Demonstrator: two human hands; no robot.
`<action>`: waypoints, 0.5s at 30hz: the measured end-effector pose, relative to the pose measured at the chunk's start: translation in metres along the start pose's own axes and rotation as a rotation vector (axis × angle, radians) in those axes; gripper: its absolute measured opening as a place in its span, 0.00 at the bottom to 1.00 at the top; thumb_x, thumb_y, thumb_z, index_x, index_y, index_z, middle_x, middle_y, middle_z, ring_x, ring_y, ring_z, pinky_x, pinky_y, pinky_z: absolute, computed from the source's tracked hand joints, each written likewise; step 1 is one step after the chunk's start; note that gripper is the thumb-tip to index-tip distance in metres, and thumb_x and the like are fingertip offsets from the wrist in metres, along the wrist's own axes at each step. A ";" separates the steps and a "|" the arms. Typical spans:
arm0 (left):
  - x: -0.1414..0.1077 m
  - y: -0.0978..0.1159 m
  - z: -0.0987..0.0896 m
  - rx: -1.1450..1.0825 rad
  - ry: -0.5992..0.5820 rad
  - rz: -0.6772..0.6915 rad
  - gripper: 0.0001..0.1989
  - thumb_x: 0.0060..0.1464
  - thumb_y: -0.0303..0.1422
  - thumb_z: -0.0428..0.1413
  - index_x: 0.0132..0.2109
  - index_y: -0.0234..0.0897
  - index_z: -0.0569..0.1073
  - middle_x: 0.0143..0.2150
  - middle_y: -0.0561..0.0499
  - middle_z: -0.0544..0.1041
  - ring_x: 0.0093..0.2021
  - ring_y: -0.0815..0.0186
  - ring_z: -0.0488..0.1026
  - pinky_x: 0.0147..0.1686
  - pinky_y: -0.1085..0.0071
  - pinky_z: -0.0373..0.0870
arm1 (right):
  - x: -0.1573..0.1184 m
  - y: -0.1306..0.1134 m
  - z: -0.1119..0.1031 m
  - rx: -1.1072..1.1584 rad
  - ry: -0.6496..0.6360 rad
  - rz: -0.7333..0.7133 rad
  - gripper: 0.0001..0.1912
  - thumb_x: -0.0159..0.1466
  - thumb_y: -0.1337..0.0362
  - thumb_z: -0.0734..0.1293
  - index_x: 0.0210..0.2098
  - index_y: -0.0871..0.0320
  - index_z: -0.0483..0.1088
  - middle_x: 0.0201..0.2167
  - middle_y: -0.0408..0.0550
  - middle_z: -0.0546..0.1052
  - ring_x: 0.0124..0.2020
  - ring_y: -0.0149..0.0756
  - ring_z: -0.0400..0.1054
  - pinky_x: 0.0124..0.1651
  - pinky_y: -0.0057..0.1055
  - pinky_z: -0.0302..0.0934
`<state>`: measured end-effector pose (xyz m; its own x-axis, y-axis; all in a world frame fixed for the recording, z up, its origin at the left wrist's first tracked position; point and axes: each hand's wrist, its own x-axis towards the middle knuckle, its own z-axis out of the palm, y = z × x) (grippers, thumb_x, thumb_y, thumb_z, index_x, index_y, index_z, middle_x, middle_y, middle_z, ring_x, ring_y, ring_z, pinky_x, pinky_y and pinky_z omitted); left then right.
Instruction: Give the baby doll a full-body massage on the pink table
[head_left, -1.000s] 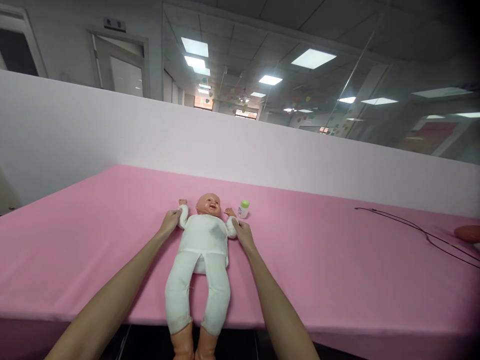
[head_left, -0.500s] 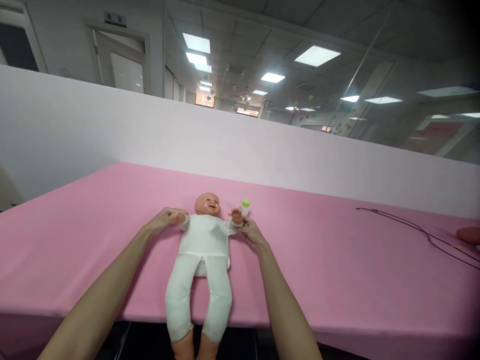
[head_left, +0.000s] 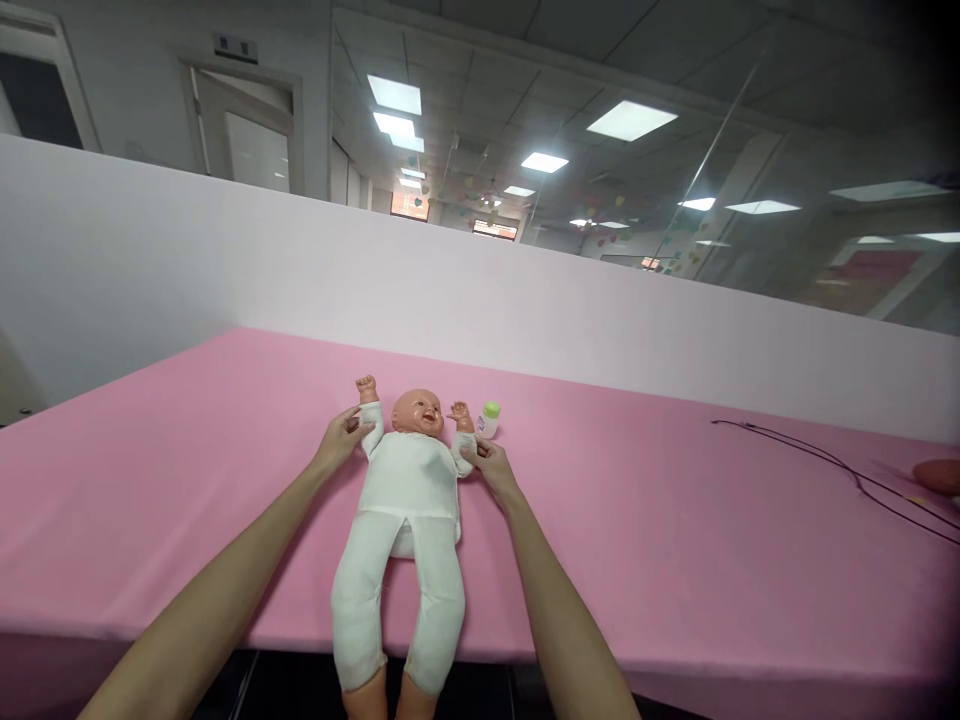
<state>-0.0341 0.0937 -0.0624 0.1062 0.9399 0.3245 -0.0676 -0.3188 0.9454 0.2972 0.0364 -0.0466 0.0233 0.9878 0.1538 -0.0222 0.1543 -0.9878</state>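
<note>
A baby doll (head_left: pixel 409 480) in a white top and trousers lies on its back, its feet reaching past the table's front edge. Both its arms are bent upward beside its head. My left hand (head_left: pixel 343 440) pinches the sleeve of the doll's arm on the left side, below its raised fist. On the other side, my right hand (head_left: pixel 491 466) has its fingers closed on the sleeved arm near the elbow. Just behind that arm is a small bottle (head_left: pixel 488 420) with a green cap.
Pink cloth (head_left: pixel 637 520) covers the table. A dark thin cable (head_left: pixel 817 458) runs along the right side, towards a brownish rounded object (head_left: pixel 937 476) at the edge of view. A white low wall (head_left: pixel 450 290) with glass above stands behind.
The doll's arms have gone from spread outward to raised beside its head, moved by my hands. My left hand now grips lower on the sleeve. More of the bottle shows.
</note>
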 end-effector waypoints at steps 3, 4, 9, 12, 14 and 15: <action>0.000 -0.011 0.007 0.120 0.085 -0.069 0.27 0.49 0.58 0.62 0.32 0.35 0.75 0.24 0.53 0.70 0.24 0.67 0.64 0.25 0.71 0.58 | 0.005 0.008 0.004 -0.126 0.099 0.072 0.25 0.50 0.43 0.80 0.30 0.61 0.80 0.28 0.48 0.80 0.30 0.38 0.70 0.36 0.33 0.61; 0.000 -0.014 0.007 0.179 0.093 -0.086 0.28 0.50 0.60 0.60 0.26 0.36 0.71 0.21 0.55 0.66 0.22 0.69 0.60 0.24 0.71 0.54 | 0.006 0.010 0.004 -0.166 0.121 0.098 0.27 0.51 0.41 0.79 0.27 0.61 0.79 0.24 0.47 0.79 0.28 0.36 0.68 0.34 0.33 0.59; 0.002 -0.014 0.000 0.150 0.001 -0.125 0.28 0.51 0.58 0.62 0.27 0.35 0.73 0.23 0.53 0.70 0.23 0.68 0.63 0.25 0.71 0.56 | 0.008 0.006 0.000 -0.069 0.095 0.085 0.24 0.49 0.46 0.81 0.31 0.61 0.81 0.29 0.48 0.81 0.32 0.39 0.71 0.39 0.34 0.63; 0.003 -0.006 -0.013 -0.061 -0.122 -0.129 0.25 0.46 0.48 0.71 0.45 0.33 0.82 0.39 0.45 0.81 0.36 0.60 0.75 0.36 0.67 0.70 | 0.006 -0.001 -0.005 0.077 0.013 0.011 0.24 0.45 0.58 0.83 0.41 0.57 0.83 0.41 0.49 0.83 0.42 0.43 0.74 0.48 0.37 0.66; 0.003 -0.002 -0.022 -0.108 -0.207 -0.089 0.23 0.45 0.41 0.72 0.47 0.36 0.83 0.45 0.43 0.82 0.42 0.57 0.77 0.42 0.65 0.72 | 0.003 -0.002 -0.010 0.071 -0.055 -0.009 0.20 0.46 0.62 0.81 0.39 0.55 0.83 0.47 0.50 0.82 0.48 0.45 0.73 0.51 0.38 0.66; 0.002 -0.002 -0.026 -0.096 -0.256 -0.072 0.19 0.45 0.38 0.72 0.45 0.37 0.84 0.46 0.43 0.82 0.44 0.57 0.77 0.44 0.64 0.72 | 0.002 -0.001 -0.013 0.048 -0.095 -0.008 0.16 0.47 0.63 0.80 0.37 0.55 0.83 0.48 0.51 0.82 0.50 0.46 0.73 0.53 0.39 0.66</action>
<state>-0.0594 0.0993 -0.0640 0.3600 0.8945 0.2650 -0.1433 -0.2276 0.9631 0.3102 0.0380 -0.0454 -0.0709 0.9836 0.1656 -0.0699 0.1607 -0.9845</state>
